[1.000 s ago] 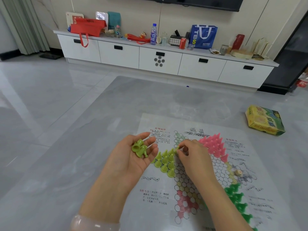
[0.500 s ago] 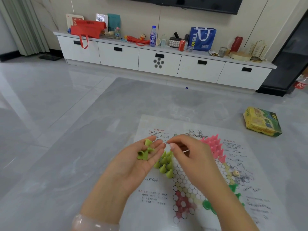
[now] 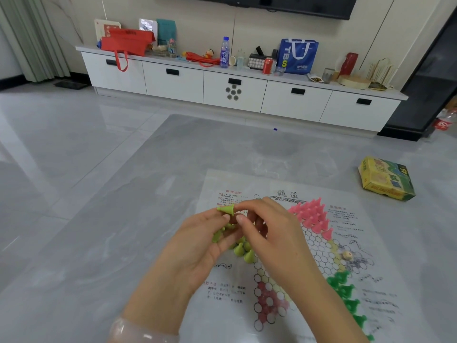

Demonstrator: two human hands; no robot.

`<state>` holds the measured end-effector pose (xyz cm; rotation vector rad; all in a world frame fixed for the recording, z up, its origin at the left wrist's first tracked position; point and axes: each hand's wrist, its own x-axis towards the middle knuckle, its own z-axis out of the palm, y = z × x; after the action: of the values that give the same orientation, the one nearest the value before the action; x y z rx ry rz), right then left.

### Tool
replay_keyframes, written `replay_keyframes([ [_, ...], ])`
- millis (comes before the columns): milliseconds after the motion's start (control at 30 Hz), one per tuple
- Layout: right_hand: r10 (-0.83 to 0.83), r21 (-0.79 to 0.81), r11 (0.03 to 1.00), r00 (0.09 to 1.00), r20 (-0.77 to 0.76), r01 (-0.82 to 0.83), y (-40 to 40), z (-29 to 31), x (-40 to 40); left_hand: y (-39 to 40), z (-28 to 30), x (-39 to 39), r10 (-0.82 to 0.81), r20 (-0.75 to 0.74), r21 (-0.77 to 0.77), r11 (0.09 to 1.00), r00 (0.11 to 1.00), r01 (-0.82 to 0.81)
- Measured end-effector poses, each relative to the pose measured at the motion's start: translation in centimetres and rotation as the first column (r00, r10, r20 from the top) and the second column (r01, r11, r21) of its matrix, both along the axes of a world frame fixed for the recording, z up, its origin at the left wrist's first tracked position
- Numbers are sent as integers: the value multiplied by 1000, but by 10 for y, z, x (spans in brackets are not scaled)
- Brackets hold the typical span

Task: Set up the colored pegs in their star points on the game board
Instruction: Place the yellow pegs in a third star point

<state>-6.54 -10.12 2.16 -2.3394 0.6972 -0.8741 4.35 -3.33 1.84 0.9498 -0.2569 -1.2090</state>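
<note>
A pale bangle [image 3: 138, 330] circles the left wrist at the near edge. The left hand [image 3: 197, 246] is cupped, its grip loosely curled around a few light-green pegs [image 3: 220, 235]. The right hand [image 3: 269, 231] meets it, its grip narrow, pinching one light-green peg [image 3: 227, 209] at the fingertips. Both hover over the paper game board [image 3: 358, 243] lying on the grey surface [image 3: 123, 219]. Below them, more light-green pegs [image 3: 243, 251] stand on the board. Dark-green pegs [image 3: 345, 290] line the near right star point; pink pegs [image 3: 312, 215] fill the far one. Far right lies a yellow-green box [image 3: 385, 178], closed, its contents hidden.
</note>
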Motion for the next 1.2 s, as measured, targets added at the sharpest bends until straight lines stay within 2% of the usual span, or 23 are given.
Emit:
replay_keyframes([
  [100,-14,22,1000,999,32,13,0,1,0,1,1,-2,-18,107,38,999,994,14],
  [200,-21,-9,1000,999,-31,21,-1,0,0,2,1,-3,-41,229,109,994,973,16],
  [400,-44,-56,998,991,-123,38,-3,-3,0,3,-2,-4,-95,510,213,977,855,-19],
  [567,-63,53,996,994,-85,68,-4,-3,-2,2,-3,-4,-59,543,212,975,838,-69],
  [667,-108,67,991,992,-60,112,-7,-2,-5,1,-4,0,27,575,185,970,818,-161],
  [800,-154,80,985,987,-35,156,-14,0,-11,4,-2,15,189,506,151,941,841,-303],
  [1000,-176,73,981,983,-47,179,-18,-2,-15,8,2,27,304,356,170,908,883,-382],
  [1200,-161,87,981,981,-105,171,-18,-4,-14,10,11,37,406,47,199,892,913,-406],
])
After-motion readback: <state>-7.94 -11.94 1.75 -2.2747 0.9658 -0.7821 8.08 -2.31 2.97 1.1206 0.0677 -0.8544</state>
